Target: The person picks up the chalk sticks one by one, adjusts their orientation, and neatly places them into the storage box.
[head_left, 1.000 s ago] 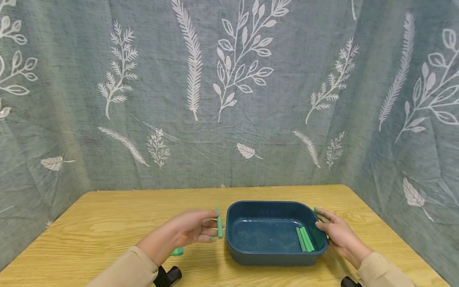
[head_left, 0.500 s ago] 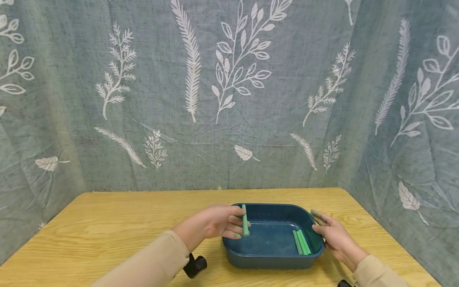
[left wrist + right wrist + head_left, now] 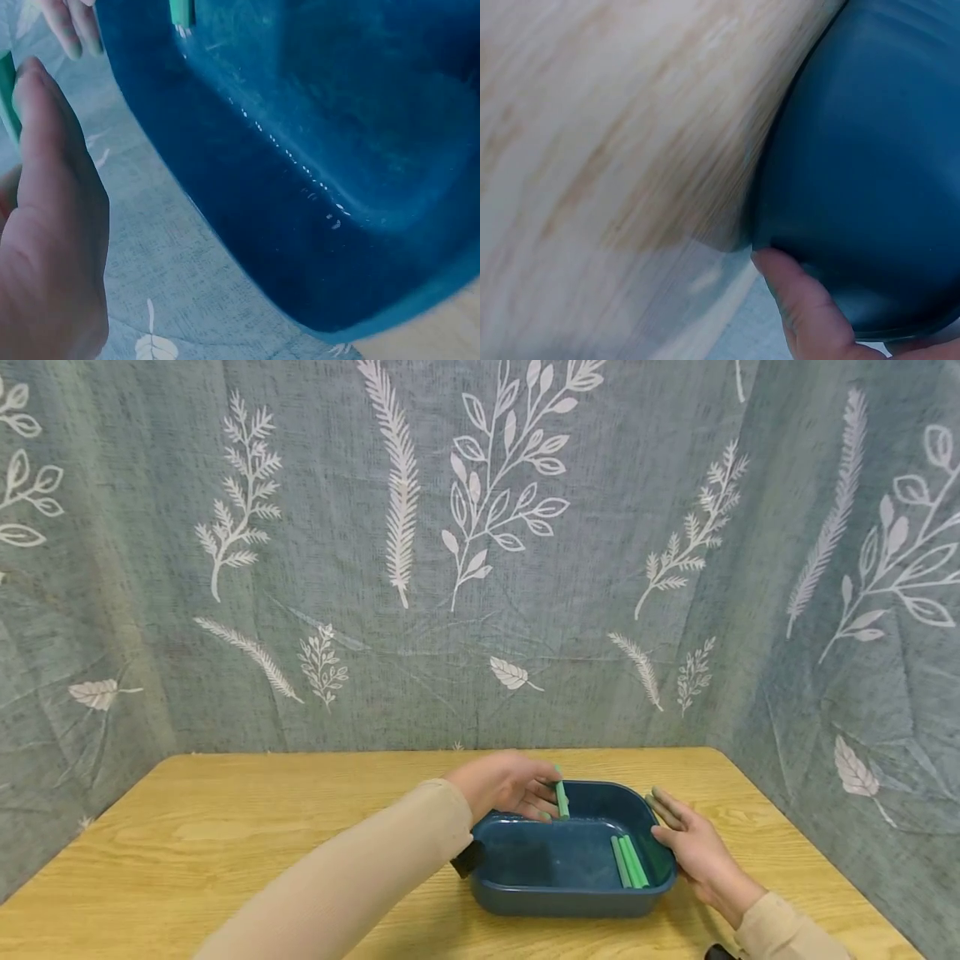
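Note:
In the head view my left hand [image 3: 517, 785] pinches a slim green stick [image 3: 562, 799] between thumb and fingers, above the back part of a dark blue rectangular bin [image 3: 562, 902]. More green sticks [image 3: 630, 862] lie side by side on the bin's floor at its right end. At that end my right hand [image 3: 701, 852] touches the rim and outer wall with its thumb and fairly straight fingers. Its thumb [image 3: 802, 300] presses the bin's edge in the right wrist view. Part of the held stick [image 3: 7, 97] shows at the left wrist view's edge.
The bin stands on a light wooden table [image 3: 300, 827], whose back edge meets a grey-green curtain [image 3: 420, 693] with white leaf prints. Curtain also closes off both sides. My left sleeve [image 3: 360, 877] covers part of the table's front.
My left hand has carried the green stick rightward from beside the bin to over its back part. The right hand stays at the bin's right end.

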`<control>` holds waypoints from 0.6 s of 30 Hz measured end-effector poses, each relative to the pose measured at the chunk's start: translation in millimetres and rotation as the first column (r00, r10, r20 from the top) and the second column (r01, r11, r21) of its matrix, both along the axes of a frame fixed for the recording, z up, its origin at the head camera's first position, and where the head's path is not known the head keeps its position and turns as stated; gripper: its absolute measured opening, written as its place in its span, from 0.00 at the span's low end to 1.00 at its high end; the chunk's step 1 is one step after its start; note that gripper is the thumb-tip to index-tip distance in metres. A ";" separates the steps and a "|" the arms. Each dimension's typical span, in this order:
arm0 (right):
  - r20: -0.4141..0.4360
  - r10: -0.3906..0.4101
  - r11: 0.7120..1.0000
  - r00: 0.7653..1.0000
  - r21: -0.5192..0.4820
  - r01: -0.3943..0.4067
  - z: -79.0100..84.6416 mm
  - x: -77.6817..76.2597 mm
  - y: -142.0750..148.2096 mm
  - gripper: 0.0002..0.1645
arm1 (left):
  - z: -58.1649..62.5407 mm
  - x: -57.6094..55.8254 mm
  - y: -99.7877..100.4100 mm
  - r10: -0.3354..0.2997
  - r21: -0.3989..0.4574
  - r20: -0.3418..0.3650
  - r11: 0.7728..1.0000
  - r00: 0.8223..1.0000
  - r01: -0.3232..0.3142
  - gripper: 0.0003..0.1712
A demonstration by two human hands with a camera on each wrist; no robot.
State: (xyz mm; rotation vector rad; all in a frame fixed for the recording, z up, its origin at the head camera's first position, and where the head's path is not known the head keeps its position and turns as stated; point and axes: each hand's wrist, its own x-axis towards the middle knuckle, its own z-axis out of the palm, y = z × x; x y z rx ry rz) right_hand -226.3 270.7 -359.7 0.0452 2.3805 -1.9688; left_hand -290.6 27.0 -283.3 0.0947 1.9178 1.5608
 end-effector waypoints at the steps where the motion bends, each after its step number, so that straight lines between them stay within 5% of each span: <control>1: 0.000 0.000 1.000 1.000 0.002 0.000 0.3 -0.3 0.0 0.37 | 0.5 -1.7 3.3 -0.003 -0.001 0.009 1.000 1.000 0.003 0.15; 18: 0.019 -0.020 1.000 1.000 0.018 0.020 1.4 -2.7 2.4 0.36 | -22.9 -21.3 56.7 -0.090 -0.103 0.104 0.990 0.991 0.101 0.25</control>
